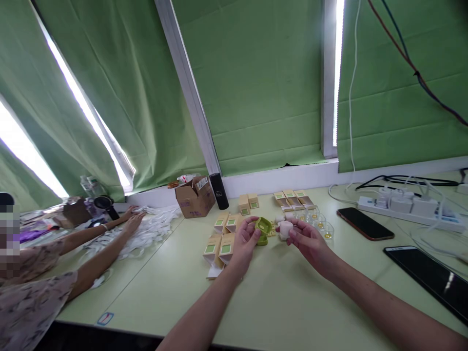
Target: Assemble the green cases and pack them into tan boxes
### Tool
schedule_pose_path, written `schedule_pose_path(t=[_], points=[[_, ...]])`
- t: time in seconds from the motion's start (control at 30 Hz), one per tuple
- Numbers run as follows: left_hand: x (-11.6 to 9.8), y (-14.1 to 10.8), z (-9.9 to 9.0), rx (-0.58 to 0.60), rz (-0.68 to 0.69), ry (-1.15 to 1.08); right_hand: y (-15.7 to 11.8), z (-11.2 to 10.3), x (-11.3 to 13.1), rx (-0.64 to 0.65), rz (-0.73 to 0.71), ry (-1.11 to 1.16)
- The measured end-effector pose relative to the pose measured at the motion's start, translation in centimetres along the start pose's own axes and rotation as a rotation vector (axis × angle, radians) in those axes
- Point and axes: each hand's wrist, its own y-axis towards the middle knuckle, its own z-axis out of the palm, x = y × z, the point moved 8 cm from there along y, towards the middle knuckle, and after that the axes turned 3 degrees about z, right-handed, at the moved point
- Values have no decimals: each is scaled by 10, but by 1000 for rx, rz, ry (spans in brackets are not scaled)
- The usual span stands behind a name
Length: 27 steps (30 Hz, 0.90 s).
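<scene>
My left hand (247, 240) is closed on a small green plastic holder (263, 228) with an opening in it. To its right, a short white cylindrical piece (285, 230) is pinched between the fingers of my right hand (304, 237). The two pieces are held apart above the table. Small kraft boxes with green labels (225, 248) stand left of my left hand. Just beyond my right hand sit several clear round cups with yellow centres (321, 225). More kraft boxes (292, 199) are grouped behind them.
A cardboard box (195, 199) and a black cylinder (219, 191) stand at the back. Right lie a phone (364, 223), a dark tablet-like device (427, 278) and a power strip (409, 207) with cables. On the left, a person's hands (132, 225) rest on white strips (155, 226).
</scene>
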Motion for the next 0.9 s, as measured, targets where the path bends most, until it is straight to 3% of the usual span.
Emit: schedule_pose_path(t=[0.3,0.67,0.9], points=[[-10,-3,5,-9,1,182,-1,1,1,13,-21,-23],[4,2,-4,-9,37,355,7,-9,-8,-81,-16,-128],[1,1,-4,-6,92,445,6,-1,-2,-31,-57,-298]])
